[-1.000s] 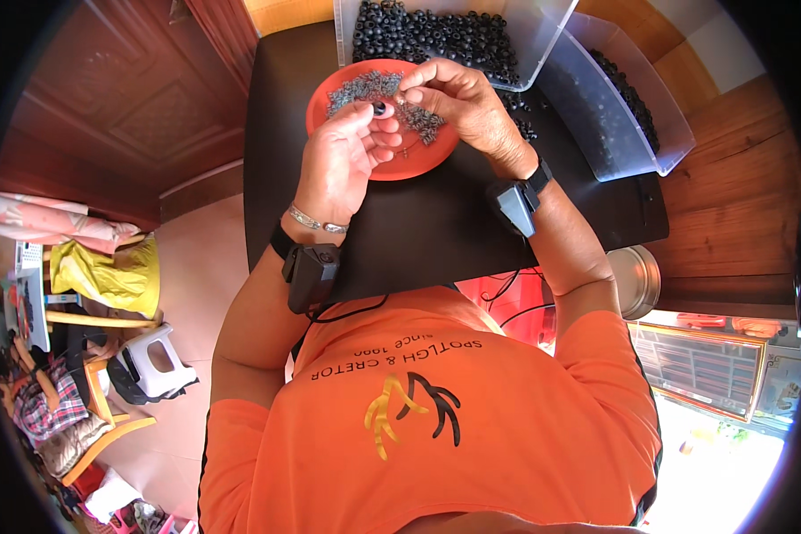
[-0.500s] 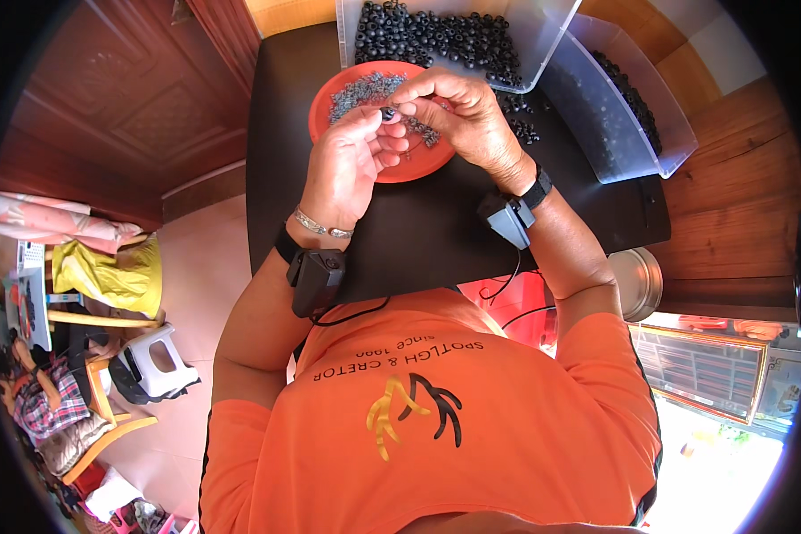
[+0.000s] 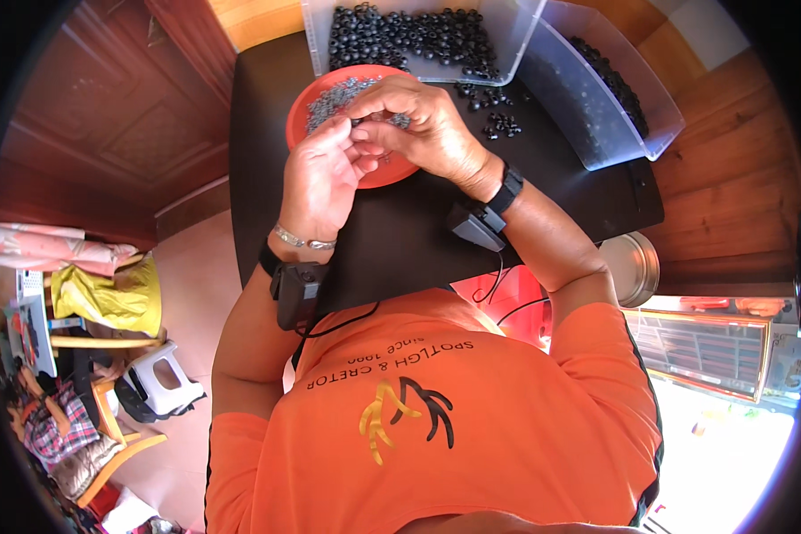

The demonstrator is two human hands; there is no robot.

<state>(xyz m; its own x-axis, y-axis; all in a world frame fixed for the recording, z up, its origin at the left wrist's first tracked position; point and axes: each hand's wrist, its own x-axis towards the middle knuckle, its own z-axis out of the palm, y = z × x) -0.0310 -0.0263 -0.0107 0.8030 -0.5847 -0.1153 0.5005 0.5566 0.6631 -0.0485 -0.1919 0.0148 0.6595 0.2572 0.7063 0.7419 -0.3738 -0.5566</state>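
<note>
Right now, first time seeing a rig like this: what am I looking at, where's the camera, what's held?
No robot here: these are a person's bare left hand and right hand, with a dark device strapped to the left wrist and another unit on the right. A head-worn fisheye camera looks down, so the orange shirt fills the lower part and straight edges bend.

On the dark table sit a red plate with small grey pieces, loose black pieces, and two clear bins holding more black ones. The hands meet above the plate; their fingers hide whatever may be between them.
</note>
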